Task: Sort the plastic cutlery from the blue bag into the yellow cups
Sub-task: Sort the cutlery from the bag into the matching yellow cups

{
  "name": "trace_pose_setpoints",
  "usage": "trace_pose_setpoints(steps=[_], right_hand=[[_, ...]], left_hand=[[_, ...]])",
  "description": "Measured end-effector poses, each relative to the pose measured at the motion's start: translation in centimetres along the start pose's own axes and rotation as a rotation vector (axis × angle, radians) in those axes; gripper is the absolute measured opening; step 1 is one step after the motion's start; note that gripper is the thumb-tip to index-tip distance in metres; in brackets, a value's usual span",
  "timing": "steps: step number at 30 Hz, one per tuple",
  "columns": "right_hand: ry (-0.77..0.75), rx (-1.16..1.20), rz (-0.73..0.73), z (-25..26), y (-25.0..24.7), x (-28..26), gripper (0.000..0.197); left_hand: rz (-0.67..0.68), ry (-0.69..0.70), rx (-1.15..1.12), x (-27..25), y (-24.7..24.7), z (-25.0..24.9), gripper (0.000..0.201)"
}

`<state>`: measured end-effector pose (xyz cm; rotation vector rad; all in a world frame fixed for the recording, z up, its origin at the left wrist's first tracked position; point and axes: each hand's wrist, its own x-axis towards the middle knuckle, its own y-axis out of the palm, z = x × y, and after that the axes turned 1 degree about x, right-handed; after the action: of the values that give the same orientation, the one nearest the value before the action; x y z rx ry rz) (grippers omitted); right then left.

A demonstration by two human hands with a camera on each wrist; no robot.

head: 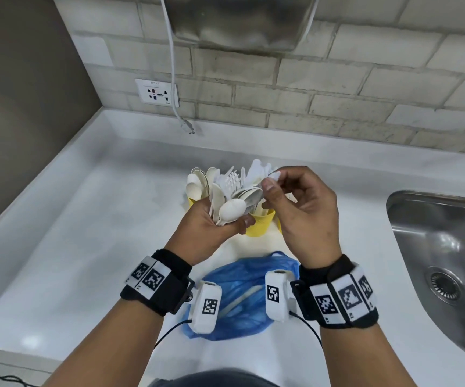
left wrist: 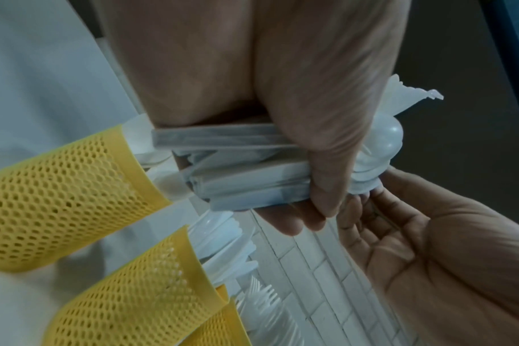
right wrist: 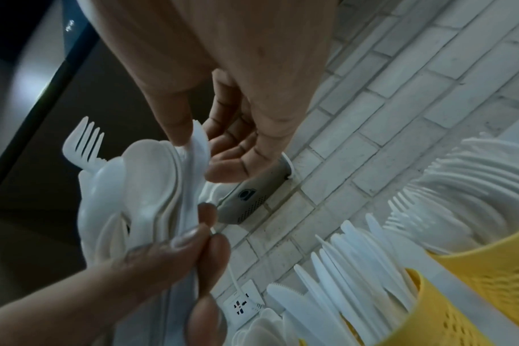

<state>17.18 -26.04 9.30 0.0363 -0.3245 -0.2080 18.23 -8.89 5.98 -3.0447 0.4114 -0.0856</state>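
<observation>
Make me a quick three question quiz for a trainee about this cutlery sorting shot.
1. True or false: the left hand holds a bunch of cutlery.
2. Where does the blue bag lie? A in the sink, B on the counter near the person, C inside a yellow cup.
3. Fill in: the right hand pinches one piece at the bunch's ____ end.

Key: 1 true. 2 B. 3 top.

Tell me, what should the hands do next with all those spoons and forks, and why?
Probably the right hand should pull free the one white piece it pinches at the top of the bunch and drop it into the matching yellow cup. The left hand grips the mixed bunch just above the cups, which already hold sorted cutlery.
</observation>
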Motion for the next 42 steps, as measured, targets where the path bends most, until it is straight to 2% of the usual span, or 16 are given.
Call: trace_pose_setpoints(steps=[6,9,18,22,25,28,34,39,42], right_hand=[[0.023,0.134,-0.015,-0.8,0.2,0.1,0.017],[0.041,0.14,-0.04,-0.9,0.3,0.1,0.019],[0.049,0.125,-0.09,-1.2,0.6,-0.3,0.016],[0.087,0.114,-0.012,-1.4,0.4,-0.2,0.016],[0.112,0.11,0.08,-1.5,0.2,-0.1,0.024],[0.115,0.11,0.073,-1.5,0.2,-0.1,0.032],[0.125,0.057,0.062,-1.5,0.2,-0.2,0.021],[0.117,0.005,-0.027,-2.1,0.2,-0.1,0.019],[0.141,0.039,-0.061,-2.3,0.3,-0.2,0.016]], left_hand=[[-0.042,-0.02,-0.088,-0.2,-0.4,0.4,0.017],[-0.027,-0.033,-0.141,-0.5,-0.3,0.4,0.011],[-0.049,-0.035,-0.188,-0.6,0.2,0.4,0.016],[-0.048,-0.041,-0.196,-0.7,0.4,0.2,0.014],[-0.043,-0.038,-0.207,-0.8,0.4,0.1,0.013],[-0.029,-0.033,-0.218,-0.7,0.5,0.1,0.014],[-0.032,-0.038,-0.244,-0.7,0.5,0.3,0.016],[-0.046,-0.056,-0.243,-0.7,0.7,0.5,0.025],[-0.078,-0.056,-0.251,-0.6,0.8,0.6,0.022]])
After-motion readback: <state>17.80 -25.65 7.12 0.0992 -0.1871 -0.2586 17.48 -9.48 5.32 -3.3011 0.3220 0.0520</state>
